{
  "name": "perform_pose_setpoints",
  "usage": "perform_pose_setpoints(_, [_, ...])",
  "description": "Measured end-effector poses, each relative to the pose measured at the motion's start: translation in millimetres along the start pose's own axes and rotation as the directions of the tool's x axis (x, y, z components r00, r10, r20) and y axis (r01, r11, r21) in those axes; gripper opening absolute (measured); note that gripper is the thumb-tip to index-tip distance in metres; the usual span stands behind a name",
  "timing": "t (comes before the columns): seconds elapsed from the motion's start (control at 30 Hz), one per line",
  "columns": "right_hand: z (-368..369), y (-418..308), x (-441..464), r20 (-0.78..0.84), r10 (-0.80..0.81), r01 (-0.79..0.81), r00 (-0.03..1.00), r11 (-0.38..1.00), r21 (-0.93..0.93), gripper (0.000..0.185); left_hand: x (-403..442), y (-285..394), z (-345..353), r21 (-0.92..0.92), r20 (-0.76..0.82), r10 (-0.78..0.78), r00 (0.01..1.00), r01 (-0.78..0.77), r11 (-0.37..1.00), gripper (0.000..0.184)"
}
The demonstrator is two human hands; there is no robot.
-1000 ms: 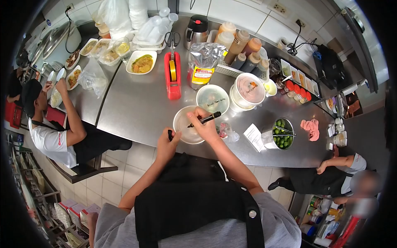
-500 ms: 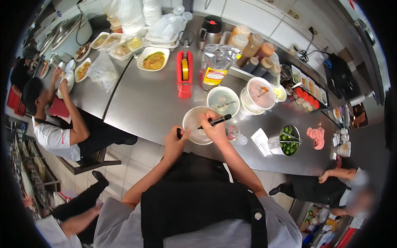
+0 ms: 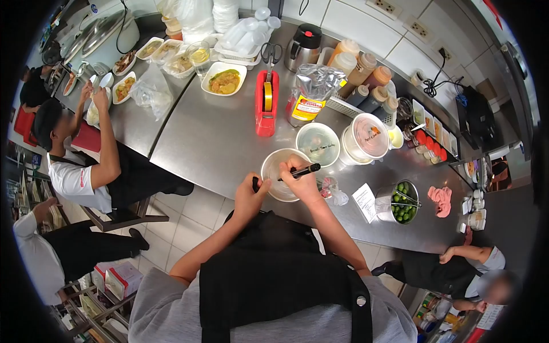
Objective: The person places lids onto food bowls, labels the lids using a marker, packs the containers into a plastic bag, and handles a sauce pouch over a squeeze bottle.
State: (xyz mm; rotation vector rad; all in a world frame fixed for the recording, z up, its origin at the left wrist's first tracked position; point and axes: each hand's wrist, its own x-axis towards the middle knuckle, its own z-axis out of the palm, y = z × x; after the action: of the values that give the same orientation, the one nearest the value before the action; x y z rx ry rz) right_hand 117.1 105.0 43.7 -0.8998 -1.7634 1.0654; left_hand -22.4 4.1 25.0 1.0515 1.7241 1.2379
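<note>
A round white tub [image 3: 278,186] with a translucent lid stands near the table's front edge. My right hand [image 3: 299,182] grips a black marker [image 3: 306,170], its tip at the lid. At the tub's left side, my left hand [image 3: 251,196] is closed around a small black marker cap [image 3: 255,183]. Just behind is a second lidded tub [image 3: 318,146] with handwriting on its lid. To its right stands a stack of tubs [image 3: 370,136], the top lid also marked. A small clear plastic bag [image 3: 331,191] lies right of my right hand.
Behind are a red tape dispenser [image 3: 267,108], a foil pouch [image 3: 309,97] and sauce bottles [image 3: 361,68]. On the right sit a paper slip [image 3: 364,203], a container of green fruit [image 3: 404,203] and a pink cloth [image 3: 440,201]. Co-workers are at left [image 3: 83,171] and right [image 3: 452,274].
The view has shifted, so the table things appear further right. My hands stay at the tub with marker and cap. A person has come into view at the lower left.
</note>
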Motion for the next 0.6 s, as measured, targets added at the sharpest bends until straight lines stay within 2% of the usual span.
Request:
perform_pose_setpoints(0.1, [-4.0,-5.8,0.7,0.064,0.032,-0.026,0.997,0.995,-0.091,0.032,0.3,1.4,-0.9,0.006,0.005,-0.007,1.0,0.007,1.0,0.031])
perform_pose_setpoints(0.2, [-3.1,-6.6,0.5,0.027,0.041,-0.041,0.999,0.999,0.003,0.033,0.2,1.6,-1.5,0.002,0.008,-0.007,1.0,0.007,1.0,0.031])
perform_pose_setpoints(0.4, [-0.5,-3.2,1.2,0.002,0.009,-0.009,1.0,0.998,-0.056,0.033,0.1,1.4,-1.8,0.005,0.013,-0.014,1.0,0.014,1.0,0.031])
perform_pose_setpoints(0.53, [-1.3,-4.2,0.9,-0.014,0.021,-0.021,1.0,1.0,-0.001,0.033,-0.4,3.1,-2.0,-0.009,0.012,-0.019,1.0,0.019,1.0,0.031])
perform_pose_setpoints(0.6, [-1.0,-4.8,1.8,0.017,-0.051,0.053,0.999,0.993,-0.103,0.034,0.5,0.7,-0.8,0.002,0.003,0.012,1.0,-0.012,1.0,0.031])
